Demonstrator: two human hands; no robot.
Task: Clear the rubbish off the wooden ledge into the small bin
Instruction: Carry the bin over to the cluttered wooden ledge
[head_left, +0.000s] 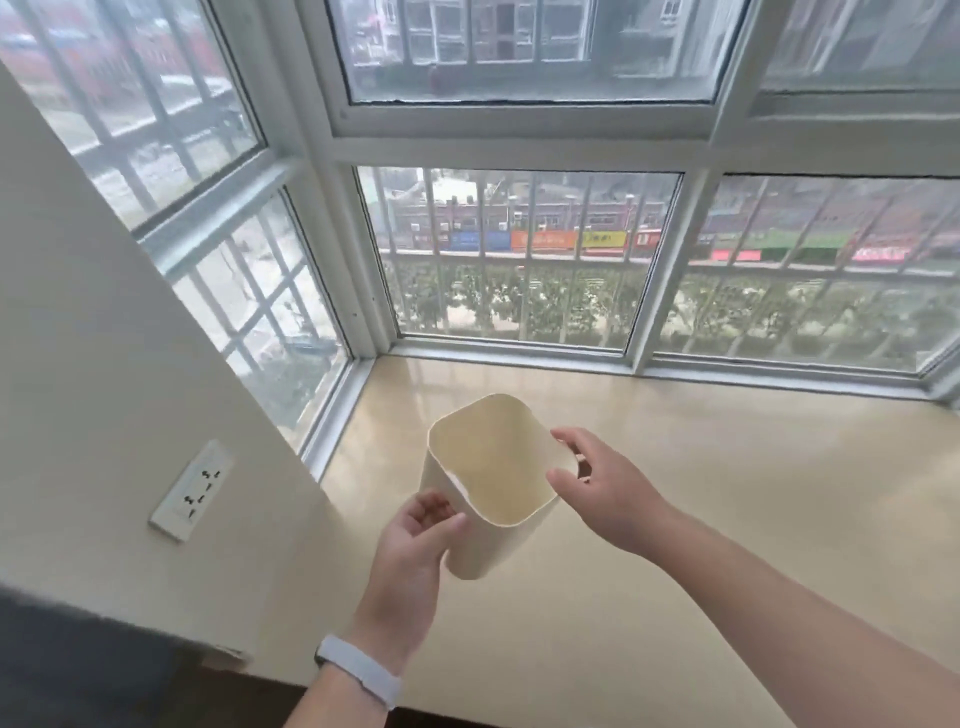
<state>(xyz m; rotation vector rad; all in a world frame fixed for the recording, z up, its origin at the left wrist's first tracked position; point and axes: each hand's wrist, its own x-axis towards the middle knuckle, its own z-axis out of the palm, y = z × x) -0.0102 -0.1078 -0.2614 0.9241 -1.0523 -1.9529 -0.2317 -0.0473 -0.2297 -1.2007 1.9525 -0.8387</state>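
Wooden ledge: wide run to your right; window frame bounds left and far edges. Small bin: cream, upright, on ledge near left corner. Right hand: fingers spread at rim. Left hand: curled against wall, grip unclear.

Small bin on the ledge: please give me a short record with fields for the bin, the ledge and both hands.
bin: cream, open top, no rubbish seen inside
ledge: pale, glossy, no rubbish in view
left hand: beside the near wall, fingers loosely curled, thumb at the wall
right hand: at the right rim; grip unclear
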